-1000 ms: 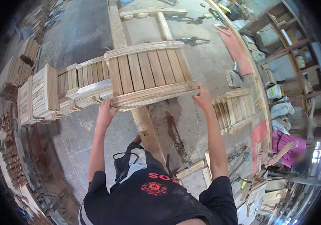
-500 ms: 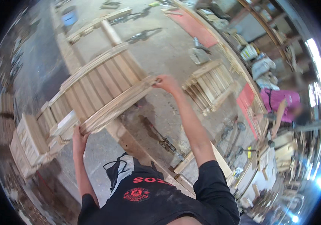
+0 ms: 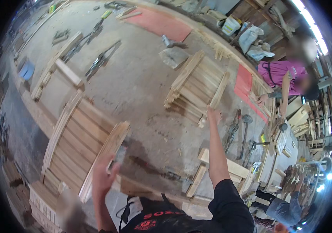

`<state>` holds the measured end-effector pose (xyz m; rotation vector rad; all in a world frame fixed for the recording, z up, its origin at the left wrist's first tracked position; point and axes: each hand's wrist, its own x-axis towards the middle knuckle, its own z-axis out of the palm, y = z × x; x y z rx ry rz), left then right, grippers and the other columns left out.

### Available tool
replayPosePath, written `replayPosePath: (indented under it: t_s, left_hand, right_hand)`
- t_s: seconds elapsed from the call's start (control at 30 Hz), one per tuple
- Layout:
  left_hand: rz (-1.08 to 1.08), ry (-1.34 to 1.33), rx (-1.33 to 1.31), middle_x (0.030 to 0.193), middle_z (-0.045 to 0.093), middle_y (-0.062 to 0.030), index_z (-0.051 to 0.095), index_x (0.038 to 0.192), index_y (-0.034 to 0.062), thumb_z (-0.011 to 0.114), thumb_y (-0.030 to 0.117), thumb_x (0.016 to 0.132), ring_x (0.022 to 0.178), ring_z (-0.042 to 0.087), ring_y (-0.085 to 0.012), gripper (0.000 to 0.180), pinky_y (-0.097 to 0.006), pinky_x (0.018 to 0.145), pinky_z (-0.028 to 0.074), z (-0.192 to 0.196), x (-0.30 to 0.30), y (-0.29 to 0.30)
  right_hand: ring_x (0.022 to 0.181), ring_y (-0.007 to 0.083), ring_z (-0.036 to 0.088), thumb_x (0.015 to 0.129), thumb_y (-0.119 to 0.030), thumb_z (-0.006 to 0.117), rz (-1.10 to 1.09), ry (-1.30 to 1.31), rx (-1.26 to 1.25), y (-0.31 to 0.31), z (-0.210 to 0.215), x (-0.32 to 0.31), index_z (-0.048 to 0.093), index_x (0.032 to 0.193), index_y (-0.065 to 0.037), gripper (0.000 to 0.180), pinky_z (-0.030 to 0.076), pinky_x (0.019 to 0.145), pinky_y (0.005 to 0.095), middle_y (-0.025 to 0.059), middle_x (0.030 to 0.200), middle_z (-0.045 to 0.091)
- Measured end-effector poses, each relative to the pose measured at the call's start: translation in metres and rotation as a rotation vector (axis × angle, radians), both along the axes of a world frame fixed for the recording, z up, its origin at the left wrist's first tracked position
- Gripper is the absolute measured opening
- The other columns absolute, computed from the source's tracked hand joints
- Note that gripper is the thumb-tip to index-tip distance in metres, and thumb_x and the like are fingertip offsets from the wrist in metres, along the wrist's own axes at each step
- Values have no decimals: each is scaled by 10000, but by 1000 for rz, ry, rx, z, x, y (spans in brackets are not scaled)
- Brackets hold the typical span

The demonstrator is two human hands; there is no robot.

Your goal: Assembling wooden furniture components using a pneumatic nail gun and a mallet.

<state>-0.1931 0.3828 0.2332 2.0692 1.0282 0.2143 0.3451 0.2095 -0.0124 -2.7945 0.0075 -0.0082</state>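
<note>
My right hand (image 3: 213,115) is at the near end of a light wooden slatted panel (image 3: 199,87), its fingers closed round the end of the side rail. That panel tops a small stack on the worktable. My left hand (image 3: 104,176), blurred by motion, is open beside the right rail of another slatted panel (image 3: 82,136). Whether it touches that rail I cannot tell. This second panel lies at the left, close to a stack of similar wooden pieces (image 3: 43,200).
Clamps (image 3: 103,58), a mallet (image 3: 246,120) and a cloth bag (image 3: 173,56) lie on the worktable (image 3: 142,93). A wooden frame (image 3: 228,169) sits near right; a blue bucket (image 3: 26,70) stands far left. A person in pink (image 3: 280,75) works across the right edge.
Both hands have let go of the left slatted panel, now lying at the left. My right hand has moved right to the stacked panel. The view has turned.
</note>
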Motion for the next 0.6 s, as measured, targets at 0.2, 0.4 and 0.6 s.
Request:
replayPosePath:
  t_s: [0.2,0.4,0.6]
  left_hand:
    - [-484,-159,-8,1088,650,-173,631,1098,4,667,171,861,1040,615,-338,291,-400,905,478,-71,120,-18]
    - [-223,-454,-824,1225,621,-165,548,1258,4,592,328,957,1135,585,-264,445,-335,942,461,-141,210,-88]
    - [133,-940,-1733,1314,562,-140,408,1384,-8,496,441,995,1176,556,-244,600,-347,1000,428,-158,241,-178]
  right_hand:
    - [1046,409,630,761,-572,673,65,271,201,-32,-24,38,571,1241,71,808,476,940,452,264,1188,632]
    - [807,218,679,777,-257,721,-10,595,849,-88,67,-20,651,1024,-20,349,540,634,350,100,911,692]
    - [649,157,614,791,-193,705,-340,567,1522,-166,144,-191,636,916,-101,170,503,537,317,5,765,621]
